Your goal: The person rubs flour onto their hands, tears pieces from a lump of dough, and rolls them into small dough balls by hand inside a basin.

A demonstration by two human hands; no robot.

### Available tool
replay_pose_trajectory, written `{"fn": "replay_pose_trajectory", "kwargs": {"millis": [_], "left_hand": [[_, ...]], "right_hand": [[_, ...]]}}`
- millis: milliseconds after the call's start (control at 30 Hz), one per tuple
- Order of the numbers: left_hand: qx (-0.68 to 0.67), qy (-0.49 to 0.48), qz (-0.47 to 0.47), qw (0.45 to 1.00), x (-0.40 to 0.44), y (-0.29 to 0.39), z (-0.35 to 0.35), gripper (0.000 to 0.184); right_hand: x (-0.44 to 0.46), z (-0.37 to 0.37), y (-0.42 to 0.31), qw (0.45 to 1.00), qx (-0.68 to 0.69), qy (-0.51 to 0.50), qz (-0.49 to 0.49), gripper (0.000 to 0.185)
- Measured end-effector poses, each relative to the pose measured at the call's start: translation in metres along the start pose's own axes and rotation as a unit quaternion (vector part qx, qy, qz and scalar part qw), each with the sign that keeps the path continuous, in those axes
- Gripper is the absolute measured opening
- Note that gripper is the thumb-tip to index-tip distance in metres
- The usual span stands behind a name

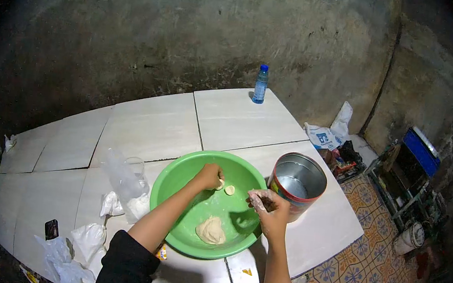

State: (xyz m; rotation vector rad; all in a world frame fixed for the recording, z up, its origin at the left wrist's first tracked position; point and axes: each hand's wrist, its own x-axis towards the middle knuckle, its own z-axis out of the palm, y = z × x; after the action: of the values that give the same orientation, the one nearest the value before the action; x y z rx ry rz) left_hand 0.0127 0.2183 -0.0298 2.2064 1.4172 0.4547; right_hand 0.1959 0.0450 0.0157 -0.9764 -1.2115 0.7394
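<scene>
A wide green basin point(177, 238) stands on the white tiled table. In its lower part lies a lump of pale dough point(211, 230), and a small dough ball point(229, 190) rests farther up. My left hand point(209, 177) is inside the basin with its fingers closed on another small dough piece point(220, 184), just left of that ball. Over the basin's right side, my right hand point(270, 208) is raised, its fingers bent together and coated with white flour or dough. Whatever those fingers hold, if anything, is hidden.
An open metal tin point(297, 185) stands right of the basin. A water bottle point(260, 84) is at the table's back. Plastic bags of white powder point(88, 237), a clear cup point(135, 169) and a dark phone-like item point(51, 229) lie left. A metal-framed object point(408, 171) stands right.
</scene>
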Motion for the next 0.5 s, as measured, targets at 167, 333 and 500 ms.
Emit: {"fn": "replay_pose_trajectory", "kwargs": {"millis": [167,333,500], "left_hand": [[-0.013,0.017,0.041,0.999,-0.005,0.001,0.003,0.023],[-0.024,0.048,0.042,0.998,-0.016,0.015,-0.002,0.019],[0.067,0.075,0.039,0.994,-0.021,0.022,0.000,0.016]], "right_hand": [[-0.001,0.000,-0.007,1.000,-0.012,-0.007,0.016,0.013],[-0.001,-0.002,-0.007,1.000,-0.014,-0.012,0.013,0.014],[-0.001,-0.001,-0.006,1.000,-0.012,-0.008,0.018,0.014]]}}
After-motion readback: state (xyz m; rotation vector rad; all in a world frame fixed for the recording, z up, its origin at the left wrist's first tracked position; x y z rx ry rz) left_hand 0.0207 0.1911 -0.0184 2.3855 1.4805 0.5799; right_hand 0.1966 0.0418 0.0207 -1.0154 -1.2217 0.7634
